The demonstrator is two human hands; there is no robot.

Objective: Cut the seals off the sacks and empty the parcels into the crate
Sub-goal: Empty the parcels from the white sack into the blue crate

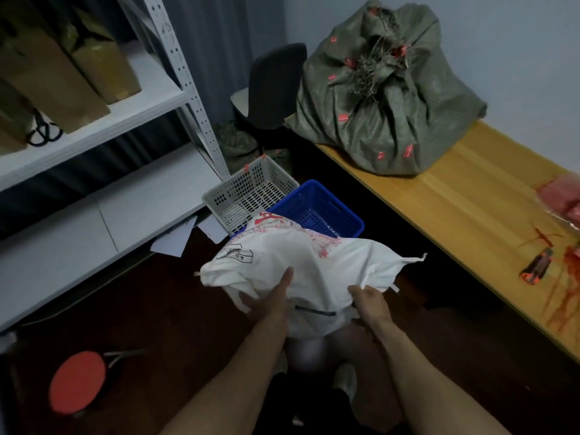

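A white sack [301, 265] with red print and a black logo hangs above the floor, its far end draped over the near rim of a blue crate [317, 208]. My left hand [270, 296] grips the sack's near edge, thumb laid up along the cloth. My right hand [368, 301] pinches the gathered cloth near the drawstring corner. A cutter [536, 267] with red marks lies on the wooden table [464, 196] at the right. Parcels inside the sack are hidden.
A white slotted basket [248, 193] stands behind the blue crate. A large green sack bundle [386, 98] with red seals sits on the table's far end. White metal shelving [94, 120] fills the left, with scissors [44, 131] on it. A red stool [78, 383] stands lower left; a dark chair [273, 86] behind.
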